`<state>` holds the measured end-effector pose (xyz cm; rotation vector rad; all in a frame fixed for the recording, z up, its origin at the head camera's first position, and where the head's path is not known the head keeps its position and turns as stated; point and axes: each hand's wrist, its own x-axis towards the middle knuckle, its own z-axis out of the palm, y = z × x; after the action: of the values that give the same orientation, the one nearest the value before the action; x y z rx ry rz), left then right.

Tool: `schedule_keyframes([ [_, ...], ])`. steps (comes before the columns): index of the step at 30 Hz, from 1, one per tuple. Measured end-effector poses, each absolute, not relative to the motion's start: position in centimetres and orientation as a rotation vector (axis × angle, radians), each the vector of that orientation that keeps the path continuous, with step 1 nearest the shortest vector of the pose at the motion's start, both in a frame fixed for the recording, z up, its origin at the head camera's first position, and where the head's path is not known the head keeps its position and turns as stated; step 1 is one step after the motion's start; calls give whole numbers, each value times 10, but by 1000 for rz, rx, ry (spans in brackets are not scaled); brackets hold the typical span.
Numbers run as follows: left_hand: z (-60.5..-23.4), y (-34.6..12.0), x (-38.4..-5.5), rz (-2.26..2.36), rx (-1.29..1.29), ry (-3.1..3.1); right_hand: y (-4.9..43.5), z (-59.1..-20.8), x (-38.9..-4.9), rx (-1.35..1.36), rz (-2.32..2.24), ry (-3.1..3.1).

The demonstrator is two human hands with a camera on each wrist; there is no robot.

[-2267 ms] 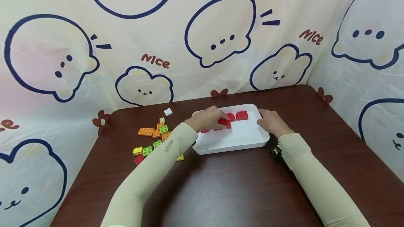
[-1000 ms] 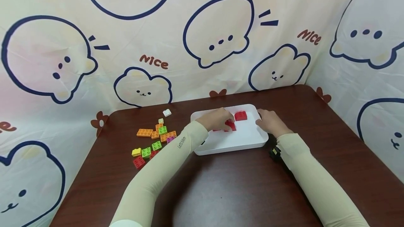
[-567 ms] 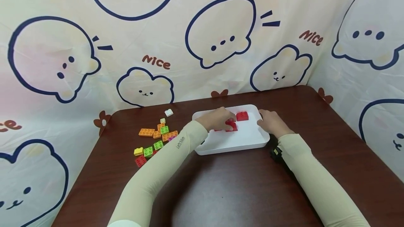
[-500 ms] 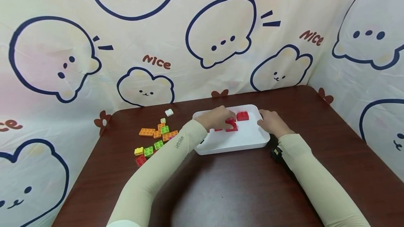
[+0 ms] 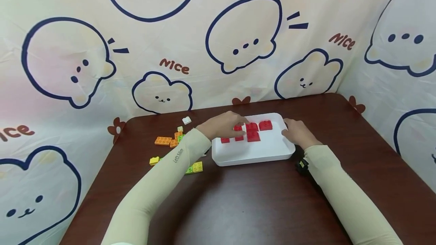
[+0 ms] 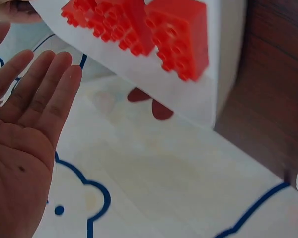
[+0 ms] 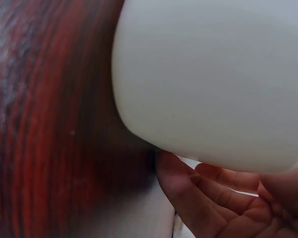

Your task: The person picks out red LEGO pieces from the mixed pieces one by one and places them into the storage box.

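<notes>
A shallow white tray (image 5: 269,147) sits on the dark table, with several red toy bricks (image 5: 253,135) grouped in its back left part. One red brick (image 5: 265,125) lies at the right end of the back row. My left hand (image 5: 223,125) hovers over the tray's left side, partly covering the bricks there. In the left wrist view its palm (image 6: 25,139) shows with straight fingers, nothing held, beside the studded red bricks (image 6: 181,37). My right hand (image 5: 299,133) grips the tray's right edge, and the right wrist view shows fingers (image 7: 181,186) against its white side (image 7: 208,89).
Left of the tray lie orange bricks (image 5: 163,141), a yellow brick (image 5: 154,160), a yellow-green pair (image 5: 197,167) and a white brick (image 5: 186,120). The left sleeve (image 5: 177,165) hides part of this pile. A printed cloth (image 5: 218,86) hangs behind the table (image 5: 238,207).
My left hand has let go of the red bricks, opened its fingers and drawn back left, uncovering more red bricks. The right hand stays at the tray's edge.
</notes>
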<state>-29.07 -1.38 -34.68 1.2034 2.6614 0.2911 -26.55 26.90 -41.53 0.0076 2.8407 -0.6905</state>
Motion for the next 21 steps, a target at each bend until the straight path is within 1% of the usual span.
schedule_keyframes([
  [5, -342, -37, -284, 298, 1189, 2705, 270, -417, -265, 6, -687, 2834],
  [12, -335, -81, -274, 296, 1138, 2762, 269, -418, -266, -14, -680, 2840],
  [21, -333, -128, -264, 379, 1010, 2819, 269, -416, -266, -26, -668, 2858],
])
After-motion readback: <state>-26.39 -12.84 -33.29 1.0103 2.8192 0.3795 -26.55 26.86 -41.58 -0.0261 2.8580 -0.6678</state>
